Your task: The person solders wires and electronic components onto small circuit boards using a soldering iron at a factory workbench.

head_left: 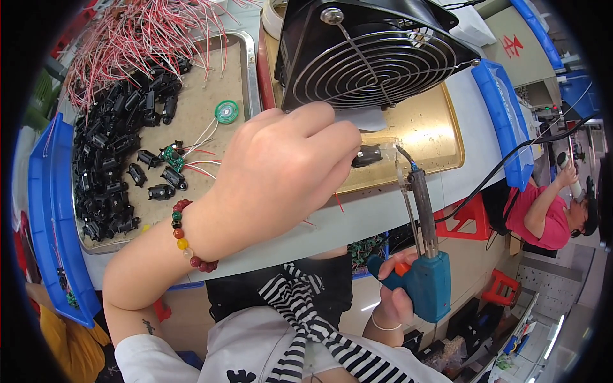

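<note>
My left hand (287, 159) is closed, palm down, over the gold tray's near left part. From beyond its knuckles a small black plastic part (367, 155) sticks out, gripped in the fingers; the fingertips themselves are hidden. Red wire ends show below the hand. In my right hand (397, 300) is a teal soldering gun (429, 287) with a red trigger, its tip raised close to the black part. Left of my wrist lie a green circuit board (172, 157) with red and white wires, a round green-rimmed disc (226, 112) and several loose black parts (161, 192).
A black fan (383, 70) with a wire guard stands behind the gold tray (440, 127). On the left, a metal tray (246, 57) carries heaped black parts and red-white wires (147, 38). Blue bins (54, 217) flank the table. A person in pink (543, 217) is at right.
</note>
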A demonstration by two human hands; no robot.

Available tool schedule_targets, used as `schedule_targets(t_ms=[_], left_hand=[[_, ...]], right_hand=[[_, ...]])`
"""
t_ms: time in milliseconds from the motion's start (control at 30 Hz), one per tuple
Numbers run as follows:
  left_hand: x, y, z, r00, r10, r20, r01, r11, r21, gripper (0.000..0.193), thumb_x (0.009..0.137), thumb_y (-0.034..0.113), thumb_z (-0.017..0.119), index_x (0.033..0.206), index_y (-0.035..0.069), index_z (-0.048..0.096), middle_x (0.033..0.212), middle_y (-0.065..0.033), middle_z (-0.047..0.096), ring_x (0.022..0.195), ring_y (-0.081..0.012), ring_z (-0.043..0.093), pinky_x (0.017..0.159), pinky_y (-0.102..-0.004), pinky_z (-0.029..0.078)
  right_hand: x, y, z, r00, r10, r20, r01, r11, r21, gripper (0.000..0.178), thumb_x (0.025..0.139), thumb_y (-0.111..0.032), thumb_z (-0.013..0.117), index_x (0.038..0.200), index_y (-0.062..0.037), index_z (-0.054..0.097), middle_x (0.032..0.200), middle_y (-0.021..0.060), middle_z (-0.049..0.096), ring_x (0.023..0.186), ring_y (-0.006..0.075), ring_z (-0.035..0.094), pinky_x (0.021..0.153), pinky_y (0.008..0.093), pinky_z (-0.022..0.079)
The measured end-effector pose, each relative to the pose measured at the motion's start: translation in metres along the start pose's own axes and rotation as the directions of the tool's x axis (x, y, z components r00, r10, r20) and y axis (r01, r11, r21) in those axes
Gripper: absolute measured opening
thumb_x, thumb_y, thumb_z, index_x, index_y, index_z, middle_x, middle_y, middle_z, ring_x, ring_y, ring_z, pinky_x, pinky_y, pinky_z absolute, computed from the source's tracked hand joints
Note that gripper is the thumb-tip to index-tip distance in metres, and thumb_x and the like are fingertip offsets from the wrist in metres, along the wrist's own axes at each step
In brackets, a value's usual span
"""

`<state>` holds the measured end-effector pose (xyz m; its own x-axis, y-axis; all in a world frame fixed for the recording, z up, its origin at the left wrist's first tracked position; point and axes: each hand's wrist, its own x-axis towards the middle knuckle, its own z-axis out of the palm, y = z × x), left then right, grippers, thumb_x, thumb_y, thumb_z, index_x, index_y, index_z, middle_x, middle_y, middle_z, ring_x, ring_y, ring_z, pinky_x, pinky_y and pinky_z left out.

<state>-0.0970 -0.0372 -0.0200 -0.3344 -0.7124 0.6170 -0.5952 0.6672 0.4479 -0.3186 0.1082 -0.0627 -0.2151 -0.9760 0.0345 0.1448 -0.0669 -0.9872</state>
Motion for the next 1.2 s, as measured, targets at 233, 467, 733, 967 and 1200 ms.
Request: schedule_targets(t_ms=[233,467,733,967,1200], left_hand=[[0.005,-0.002,-0.017,0.981,0.025,0.195,0.018,0.977,-0.213,0.013,0.071,0.012,0.072,0.081,0.008,0.065,0.07,-0.005,0.051,0.059,-0.02,0.053,0.052,-0.0316,0.042],[0.006,-0.009,-0.029,0.955,0.202,0.216,-0.217,0.975,0.049,0.016,0.065,0.01,0.073,0.077,0.006,0.063,0.086,-0.0081,0.053,0.075,-0.0238,0.054,0.063,-0.0332,0.044],[0.002,0.0,-0.022,0.98,0.2,0.004,-0.197,0.96,0.201,0.019,0.056,0.003,0.07,0.073,0.006,0.062,0.092,-0.0091,0.055,0.078,-0.0249,0.053,0.065,-0.0333,0.044],[-0.001,-0.002,-0.021,0.983,0.182,0.015,-0.18,0.952,0.248,0.019,0.056,0.003,0.07,0.073,0.007,0.062,0.088,-0.0064,0.054,0.075,-0.0234,0.05,0.064,-0.0316,0.042],[-0.003,-0.003,-0.02,0.984,0.173,0.028,-0.175,0.953,0.248,0.018,0.057,0.005,0.071,0.072,0.008,0.062,0.086,-0.0051,0.053,0.076,-0.0221,0.05,0.064,-0.0315,0.042]], right_hand=[[0.004,0.009,-0.005,0.983,-0.174,0.057,0.17,0.983,0.071,0.049,0.072,-0.016,0.064,0.114,0.0048,0.048,0.105,0.0196,0.054,0.07,0.0219,0.058,0.061,0.0279,0.045],[0.001,0.001,-0.002,0.999,-0.047,-0.014,0.048,0.998,0.038,0.06,0.066,-0.032,0.079,0.109,-0.0015,0.05,0.096,0.0117,0.057,0.07,0.0191,0.056,0.064,0.0274,0.044],[0.007,0.01,-0.016,0.955,-0.265,0.13,0.284,0.946,-0.156,0.046,0.069,-0.027,0.075,0.098,0.0034,0.056,0.084,0.0139,0.059,0.067,0.0203,0.059,0.06,0.0287,0.046],[0.014,0.006,-0.011,0.947,-0.273,0.172,0.306,0.928,-0.212,0.04,0.071,-0.026,0.074,0.094,0.003,0.058,0.077,0.0119,0.059,0.064,0.0207,0.058,0.059,0.028,0.046],[0.012,0.008,-0.009,0.956,-0.259,0.136,0.288,0.917,-0.276,0.04,0.071,-0.029,0.074,0.091,0.001,0.059,0.074,0.0099,0.062,0.063,0.0198,0.056,0.058,0.0276,0.043]])
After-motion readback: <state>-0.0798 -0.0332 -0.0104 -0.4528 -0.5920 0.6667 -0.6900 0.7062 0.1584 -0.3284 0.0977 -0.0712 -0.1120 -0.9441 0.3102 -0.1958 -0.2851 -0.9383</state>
